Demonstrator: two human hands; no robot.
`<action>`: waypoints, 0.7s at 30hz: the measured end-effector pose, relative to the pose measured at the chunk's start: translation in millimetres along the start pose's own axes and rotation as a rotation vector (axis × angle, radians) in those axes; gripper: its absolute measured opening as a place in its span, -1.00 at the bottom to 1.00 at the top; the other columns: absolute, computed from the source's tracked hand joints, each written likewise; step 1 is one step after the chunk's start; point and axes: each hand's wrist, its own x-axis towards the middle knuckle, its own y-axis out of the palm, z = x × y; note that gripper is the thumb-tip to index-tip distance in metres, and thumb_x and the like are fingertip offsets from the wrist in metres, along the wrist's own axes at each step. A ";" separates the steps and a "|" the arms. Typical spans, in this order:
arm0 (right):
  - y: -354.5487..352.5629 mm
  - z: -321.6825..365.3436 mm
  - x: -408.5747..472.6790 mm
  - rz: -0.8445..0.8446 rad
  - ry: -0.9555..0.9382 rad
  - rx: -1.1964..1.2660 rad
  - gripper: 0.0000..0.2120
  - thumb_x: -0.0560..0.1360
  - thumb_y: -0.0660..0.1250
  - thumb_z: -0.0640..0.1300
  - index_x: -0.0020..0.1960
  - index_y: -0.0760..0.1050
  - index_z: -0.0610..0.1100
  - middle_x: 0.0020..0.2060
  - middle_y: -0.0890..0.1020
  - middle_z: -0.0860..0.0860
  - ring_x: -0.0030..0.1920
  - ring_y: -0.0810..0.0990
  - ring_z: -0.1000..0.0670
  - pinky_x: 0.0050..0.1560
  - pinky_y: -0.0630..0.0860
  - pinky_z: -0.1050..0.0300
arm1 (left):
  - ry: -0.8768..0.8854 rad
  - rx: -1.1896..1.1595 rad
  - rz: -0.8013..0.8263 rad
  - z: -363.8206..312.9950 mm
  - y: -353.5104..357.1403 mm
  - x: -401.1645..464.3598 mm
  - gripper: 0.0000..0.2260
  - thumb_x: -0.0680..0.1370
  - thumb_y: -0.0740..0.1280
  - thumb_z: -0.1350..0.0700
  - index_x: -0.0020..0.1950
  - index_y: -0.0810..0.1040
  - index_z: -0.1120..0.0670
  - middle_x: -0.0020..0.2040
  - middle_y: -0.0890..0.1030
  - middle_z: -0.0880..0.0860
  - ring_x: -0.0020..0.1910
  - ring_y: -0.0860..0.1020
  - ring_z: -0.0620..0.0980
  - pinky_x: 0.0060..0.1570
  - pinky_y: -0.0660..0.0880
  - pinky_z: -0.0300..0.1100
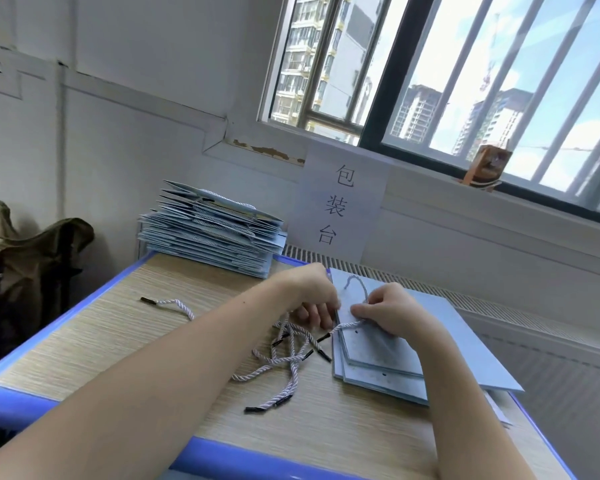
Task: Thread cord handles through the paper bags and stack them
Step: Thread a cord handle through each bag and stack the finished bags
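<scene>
A pile of flat pale-blue paper bags point(430, 341) lies at the right of the table. My left hand point(312, 292) grips the top bag's left edge, fingers curled under it. My right hand point(388, 313) pinches a white twisted cord point(343, 326) that runs across the bag's punched edge, with a loop of it arching above the bag point(355, 282). Several loose cords with black tips point(291, 355) lie tangled in the table's middle. One more cord point(174, 304) lies apart at the left. A tall stack of corded bags point(208, 233) stands at the back.
The wood-grain table has a blue rim point(66, 317). A paper sign point(340, 202) hangs on the wall under the window. A dark draped chair point(25, 258) stands at the left. A radiator point(534, 341) runs along the right wall.
</scene>
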 end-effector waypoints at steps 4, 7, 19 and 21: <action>-1.3 0.0 1.5 -0.204 -0.058 0.203 -0.87 0.54 0.43 -0.14 -0.09 0.50 -0.15 -0.31 0.67 -0.01 -0.46 0.51 0.03 -0.41 0.44 0.20 | -0.002 -0.021 0.085 -1.2 -3.4 -4.0 -0.80 0.58 0.39 0.07 -0.07 0.56 0.22 -0.36 0.67 0.13 -0.55 0.51 -0.04 -0.51 0.36 -0.29; -3.5 2.9 -2.1 -0.204 -0.025 0.272 -0.67 0.44 0.54 -0.06 0.04 0.45 -0.12 -0.17 0.64 -0.06 -0.32 0.56 -0.02 -0.39 0.41 0.16 | 0.012 -0.030 0.115 -2.2 -1.5 -5.4 -0.77 0.56 0.43 0.08 0.03 0.55 0.24 -0.35 0.64 0.11 -0.54 0.52 -0.06 -0.52 0.39 -0.28; 2.2 1.5 -2.1 -0.172 -0.013 0.144 -0.71 0.57 0.37 -0.09 -0.29 0.61 -0.18 -0.49 0.63 0.04 -0.44 0.47 0.01 -0.30 0.45 0.14 | 0.003 -0.178 -0.103 5.9 -5.9 9.2 -0.83 0.58 0.40 0.18 0.08 0.56 0.26 -0.25 0.53 0.08 -0.53 0.49 -0.07 -0.48 0.40 -0.24; 0.8 4.8 -4.4 -0.089 0.001 0.124 -0.67 0.53 0.43 0.06 -0.24 0.61 -0.18 -0.45 0.64 0.02 -0.45 0.44 0.02 -0.33 0.42 0.16 | -0.009 -0.173 -0.093 6.2 -5.2 9.8 -0.86 0.57 0.40 0.17 0.03 0.56 0.24 -0.29 0.53 0.07 -0.54 0.49 -0.07 -0.50 0.38 -0.24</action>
